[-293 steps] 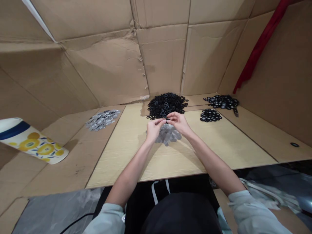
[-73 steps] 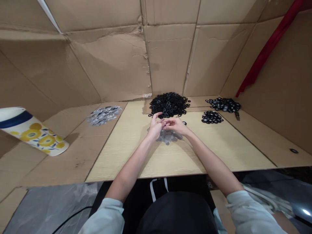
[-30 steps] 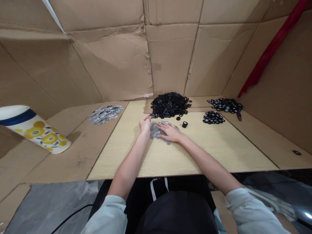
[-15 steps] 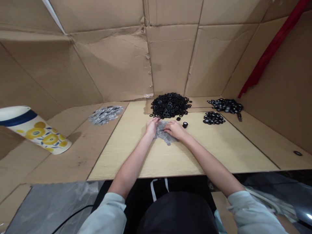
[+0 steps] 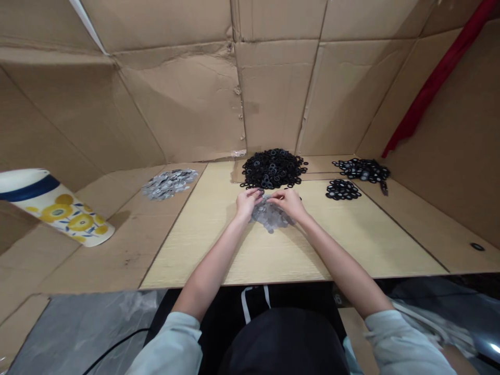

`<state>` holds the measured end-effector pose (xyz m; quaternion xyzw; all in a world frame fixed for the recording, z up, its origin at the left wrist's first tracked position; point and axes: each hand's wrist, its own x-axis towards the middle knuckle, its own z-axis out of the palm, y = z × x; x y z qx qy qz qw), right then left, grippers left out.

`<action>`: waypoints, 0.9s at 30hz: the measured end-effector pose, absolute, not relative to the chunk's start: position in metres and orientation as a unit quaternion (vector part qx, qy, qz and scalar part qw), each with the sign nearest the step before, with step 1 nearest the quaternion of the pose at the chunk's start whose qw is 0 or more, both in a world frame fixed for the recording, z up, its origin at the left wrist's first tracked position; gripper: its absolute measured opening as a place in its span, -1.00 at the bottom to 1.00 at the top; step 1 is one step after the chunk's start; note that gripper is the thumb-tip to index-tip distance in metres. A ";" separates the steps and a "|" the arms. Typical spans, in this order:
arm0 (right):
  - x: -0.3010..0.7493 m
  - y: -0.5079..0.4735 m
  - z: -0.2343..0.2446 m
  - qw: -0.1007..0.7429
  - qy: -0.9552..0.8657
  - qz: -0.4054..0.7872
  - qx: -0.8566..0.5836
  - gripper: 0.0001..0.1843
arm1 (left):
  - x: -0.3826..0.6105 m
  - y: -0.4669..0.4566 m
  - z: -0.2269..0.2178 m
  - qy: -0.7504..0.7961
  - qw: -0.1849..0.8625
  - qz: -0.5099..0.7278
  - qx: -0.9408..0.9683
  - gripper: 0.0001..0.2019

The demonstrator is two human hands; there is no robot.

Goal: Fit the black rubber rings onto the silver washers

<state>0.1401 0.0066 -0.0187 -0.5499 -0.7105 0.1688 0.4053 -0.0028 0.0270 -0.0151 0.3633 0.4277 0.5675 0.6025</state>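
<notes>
My left hand (image 5: 248, 203) is closed, with a small black ring (image 5: 261, 192) pinched at its fingertips. Facing it, my right hand (image 5: 289, 202) has thumb and finger pressed together; whatever they pinch is too small to make out. Both hands hover over a loose pile of thin grey discs (image 5: 270, 216) on the pale yellow board (image 5: 219, 234). Just beyond the hands lies a large heap of black rings (image 5: 273, 167).
Rings with pale centres lie in a near pile (image 5: 342, 189) and a farther pile (image 5: 364, 170) at the right. More grey discs (image 5: 169, 184) lie at the left, near a flowered cylinder (image 5: 58, 208). Cardboard walls (image 5: 187, 104) surround the surface. One ring (image 5: 477, 246) lies far right.
My right hand has lifted from the grey discs and moved slightly right and away from me, now partly covering the small black stack. My left hand has shifted slightly right, its black ring showing more clearly.
</notes>
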 end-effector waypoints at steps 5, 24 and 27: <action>0.141 0.008 -0.019 0.415 -0.701 0.210 -0.541 -0.80 | 0.002 0.023 -0.012 0.418 0.612 0.561 0.369 -0.91; 0.141 0.008 -0.020 0.461 -0.648 0.240 -0.557 -0.79 | 0.002 0.020 -0.020 0.388 0.580 0.552 0.456 -0.77; 0.142 0.011 -0.023 0.478 -0.631 0.277 -0.545 -0.78 | 0.002 0.021 -0.021 0.401 0.542 0.551 0.492 -0.71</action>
